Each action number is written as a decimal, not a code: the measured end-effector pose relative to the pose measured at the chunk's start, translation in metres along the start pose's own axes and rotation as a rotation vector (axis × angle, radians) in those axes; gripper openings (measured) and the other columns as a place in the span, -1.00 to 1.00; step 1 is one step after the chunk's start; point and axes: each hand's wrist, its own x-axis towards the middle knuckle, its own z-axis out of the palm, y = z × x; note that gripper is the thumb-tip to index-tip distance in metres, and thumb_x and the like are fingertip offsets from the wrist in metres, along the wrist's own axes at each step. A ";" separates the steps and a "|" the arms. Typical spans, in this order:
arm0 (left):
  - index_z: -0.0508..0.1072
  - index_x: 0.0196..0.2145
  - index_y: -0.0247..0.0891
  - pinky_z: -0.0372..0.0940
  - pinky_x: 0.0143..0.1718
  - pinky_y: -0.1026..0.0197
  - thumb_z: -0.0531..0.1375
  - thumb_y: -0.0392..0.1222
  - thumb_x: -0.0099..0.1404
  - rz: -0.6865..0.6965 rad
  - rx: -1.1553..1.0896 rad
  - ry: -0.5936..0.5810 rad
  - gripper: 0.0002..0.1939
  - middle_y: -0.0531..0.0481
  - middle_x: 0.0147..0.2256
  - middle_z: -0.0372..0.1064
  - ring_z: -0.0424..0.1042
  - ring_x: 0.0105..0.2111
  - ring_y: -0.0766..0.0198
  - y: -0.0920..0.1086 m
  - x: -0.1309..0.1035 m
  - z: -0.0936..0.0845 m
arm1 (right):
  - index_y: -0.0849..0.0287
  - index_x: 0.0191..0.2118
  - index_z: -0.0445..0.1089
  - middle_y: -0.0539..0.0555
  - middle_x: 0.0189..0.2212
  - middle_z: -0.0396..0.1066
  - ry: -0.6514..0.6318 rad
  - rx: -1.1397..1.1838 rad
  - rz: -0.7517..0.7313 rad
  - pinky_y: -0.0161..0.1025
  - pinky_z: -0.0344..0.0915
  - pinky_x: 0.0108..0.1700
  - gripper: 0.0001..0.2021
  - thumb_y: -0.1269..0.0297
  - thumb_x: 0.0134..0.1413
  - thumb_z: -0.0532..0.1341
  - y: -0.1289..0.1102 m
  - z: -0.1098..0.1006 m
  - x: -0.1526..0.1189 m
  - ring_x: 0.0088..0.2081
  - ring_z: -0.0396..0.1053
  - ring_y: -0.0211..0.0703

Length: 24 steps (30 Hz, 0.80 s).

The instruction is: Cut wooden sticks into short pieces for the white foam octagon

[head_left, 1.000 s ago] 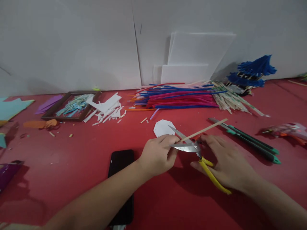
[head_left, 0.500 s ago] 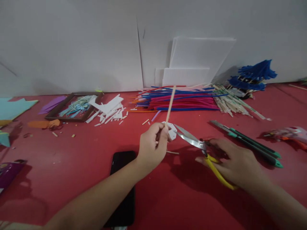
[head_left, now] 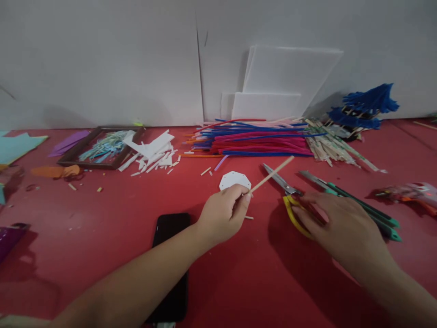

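Note:
Between the thumb and forefinger of my left hand (head_left: pixel 223 214) is a thin wooden stick (head_left: pixel 273 174), tilted up to the right. Just beyond that hand a white octagonal piece (head_left: pixel 235 179) with small holes lies on the red table, partly covered by my fingers. My right hand (head_left: pixel 344 228) has its fingers at the yellow handles of a pair of scissors (head_left: pixel 280 182). Their blades are closed together and point away to the left, low over the table. A short stick piece (head_left: pixel 249 217) lies beside my left hand.
Two green-and-black box cutters (head_left: pixel 362 202) lie right of the scissors. A black phone (head_left: pixel 172 273) sits under my left forearm. Along the wall are coloured pipe cleaners (head_left: pixel 262 141), wrapped sticks (head_left: pixel 332 143), white scraps (head_left: pixel 155 150), a brown frame (head_left: pixel 118 162) and a blue roofed model (head_left: pixel 370 100).
My right hand has lowered the scissors and moved them slightly right, and their blades have closed. In my left hand the stick has swung from nearly upright to leaning right. More of the octagon shows.

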 end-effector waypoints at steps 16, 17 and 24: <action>0.35 -0.25 -0.27 0.35 -0.43 0.21 0.01 -0.30 0.39 0.349 0.644 -0.370 -0.86 -0.03 -0.38 0.48 0.53 -0.38 0.14 0.011 -0.005 0.008 | 0.16 -0.19 0.42 0.07 -0.37 0.53 0.010 0.181 -0.350 -0.22 0.37 -0.22 -0.85 0.39 0.27 0.09 -0.042 -0.001 -0.004 -0.33 0.46 -0.16; 0.35 -0.25 -0.27 0.35 -0.43 0.20 0.01 -0.30 0.39 0.348 0.644 -0.378 -0.87 -0.03 -0.38 0.48 0.53 -0.38 0.13 0.011 -0.005 0.008 | 0.16 -0.19 0.41 0.07 -0.37 0.53 0.003 0.174 -0.354 -0.22 0.37 -0.22 -0.84 0.38 0.28 0.08 -0.043 -0.001 -0.003 -0.33 0.47 -0.17; 0.36 -0.18 -0.30 0.34 -0.46 0.20 0.02 -0.41 0.32 0.303 0.664 -0.519 -0.82 -0.05 -0.37 0.48 0.53 -0.35 0.12 0.015 -0.003 0.009 | 0.19 -0.21 0.42 0.09 -0.40 0.52 -0.058 0.098 -0.406 -0.23 0.36 -0.31 -0.76 0.36 0.31 0.01 -0.046 -0.003 -0.004 -0.37 0.46 -0.16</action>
